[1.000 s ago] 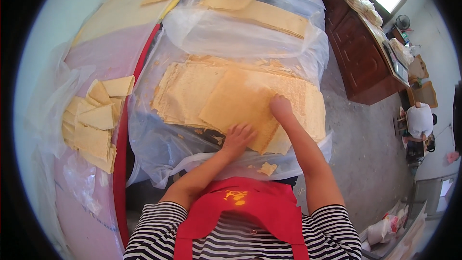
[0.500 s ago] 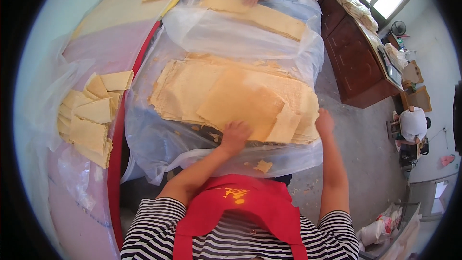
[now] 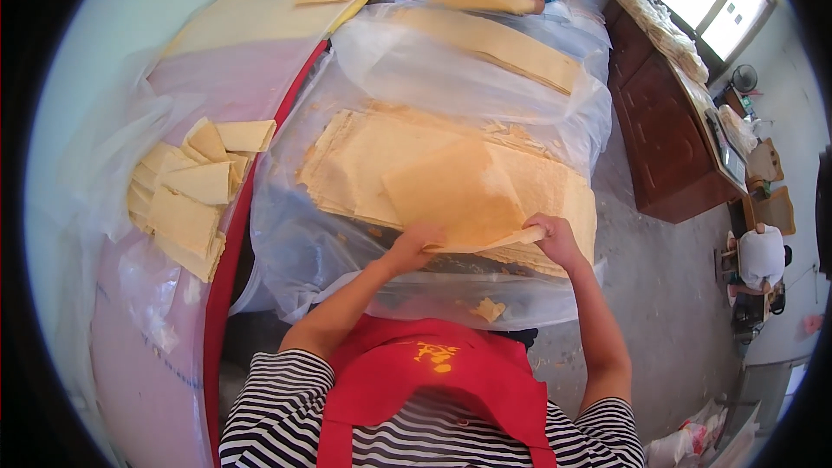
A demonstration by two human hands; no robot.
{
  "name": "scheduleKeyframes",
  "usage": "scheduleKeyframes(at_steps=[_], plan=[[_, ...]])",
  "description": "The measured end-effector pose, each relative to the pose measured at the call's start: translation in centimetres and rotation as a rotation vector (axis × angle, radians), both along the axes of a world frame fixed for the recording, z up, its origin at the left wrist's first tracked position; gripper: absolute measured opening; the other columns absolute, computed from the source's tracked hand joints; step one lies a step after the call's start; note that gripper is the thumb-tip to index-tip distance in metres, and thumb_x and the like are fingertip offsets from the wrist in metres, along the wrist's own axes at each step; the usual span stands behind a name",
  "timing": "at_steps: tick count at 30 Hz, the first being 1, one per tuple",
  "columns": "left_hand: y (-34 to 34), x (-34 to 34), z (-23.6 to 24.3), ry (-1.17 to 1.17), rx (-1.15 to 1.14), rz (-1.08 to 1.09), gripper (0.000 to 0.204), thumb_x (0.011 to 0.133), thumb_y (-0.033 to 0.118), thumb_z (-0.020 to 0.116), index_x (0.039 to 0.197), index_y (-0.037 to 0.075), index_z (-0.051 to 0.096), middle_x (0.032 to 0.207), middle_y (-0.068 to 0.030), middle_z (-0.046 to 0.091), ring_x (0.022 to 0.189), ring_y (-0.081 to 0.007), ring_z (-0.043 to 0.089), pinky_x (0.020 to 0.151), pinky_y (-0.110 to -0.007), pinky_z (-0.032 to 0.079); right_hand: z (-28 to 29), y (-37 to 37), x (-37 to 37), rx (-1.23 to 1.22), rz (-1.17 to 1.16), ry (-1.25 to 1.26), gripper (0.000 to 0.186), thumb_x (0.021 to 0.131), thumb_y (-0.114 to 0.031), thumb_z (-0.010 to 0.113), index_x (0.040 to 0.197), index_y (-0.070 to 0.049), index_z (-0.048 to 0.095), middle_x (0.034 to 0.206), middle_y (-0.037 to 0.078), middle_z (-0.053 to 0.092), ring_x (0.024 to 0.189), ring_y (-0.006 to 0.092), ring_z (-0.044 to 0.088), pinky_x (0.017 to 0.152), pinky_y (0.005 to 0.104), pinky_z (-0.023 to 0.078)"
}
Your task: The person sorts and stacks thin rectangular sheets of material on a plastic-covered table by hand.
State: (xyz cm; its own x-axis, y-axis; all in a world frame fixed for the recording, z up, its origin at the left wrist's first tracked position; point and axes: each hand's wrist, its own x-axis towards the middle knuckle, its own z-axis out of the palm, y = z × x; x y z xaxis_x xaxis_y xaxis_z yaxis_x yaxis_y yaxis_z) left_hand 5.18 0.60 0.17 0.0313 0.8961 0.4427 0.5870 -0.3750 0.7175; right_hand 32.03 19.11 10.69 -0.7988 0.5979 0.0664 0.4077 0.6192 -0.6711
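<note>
Since half a second ago my right hand (image 3: 555, 238) has come in from the pile's right edge; it and my left hand (image 3: 414, 247) now pinch the near edge of the top tofu-skin sheet (image 3: 455, 195), centre frame on the stack (image 3: 364, 156). I'd lift evenly and slowly, lest it tear.
</note>
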Motion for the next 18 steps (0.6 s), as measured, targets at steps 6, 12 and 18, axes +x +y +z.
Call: scheduleKeyframes(at_steps=[6, 12, 18], plan=[[-1.0, 0.1, 0.3, -0.268, -0.151, -0.041, 0.027, 0.072, -0.001, 0.063, 0.095, 0.012, 0.063, 0.113, -0.0082, 0.060, 0.112, -0.0279, 0.051, 0.095, -0.038, 0.037, 0.7, -0.3, -1.5, -0.353, -0.007, 0.245, 0.032, 0.071, -0.008, 0.070, 0.102, -0.004, 0.061, 0.106, 0.005, 0.062, 0.099, 0.0171, 0.057, 0.086, 0.0290, 0.043], [-1.0, -0.7, 2.7, 0.419, -0.149, 0.078, 0.039, 0.071, 0.028, 0.066, 0.109, 0.021, 0.061, 0.137, -0.0129, 0.039, 0.130, -0.0363, 0.027, 0.104, -0.051, 0.021, -4.2, -2.7, 3.1, 0.020, -0.025, 0.004, 0.047, 0.066, -0.020, 0.076, 0.107, -0.004, 0.060, 0.113, 0.013, 0.058, 0.109, 0.0280, 0.053, 0.093, 0.0369, 0.041], [-0.3, -3.2, 2.9, 0.701, -0.208, 0.244, 0.063, 0.068, 0.027, 0.065, 0.129, 0.027, 0.047, 0.144, -0.0184, 0.021, 0.131, -0.0442, 0.017, 0.104, -0.056, 0.015, -6.0, -6.4, 3.8, 0.311, 0.099, -0.073, 0.057, 0.057, -0.013, 0.073, 0.112, -0.012, 0.057, 0.124, 0.013, 0.050, 0.118, 0.0335, 0.044, 0.096, 0.0430, 0.037]])
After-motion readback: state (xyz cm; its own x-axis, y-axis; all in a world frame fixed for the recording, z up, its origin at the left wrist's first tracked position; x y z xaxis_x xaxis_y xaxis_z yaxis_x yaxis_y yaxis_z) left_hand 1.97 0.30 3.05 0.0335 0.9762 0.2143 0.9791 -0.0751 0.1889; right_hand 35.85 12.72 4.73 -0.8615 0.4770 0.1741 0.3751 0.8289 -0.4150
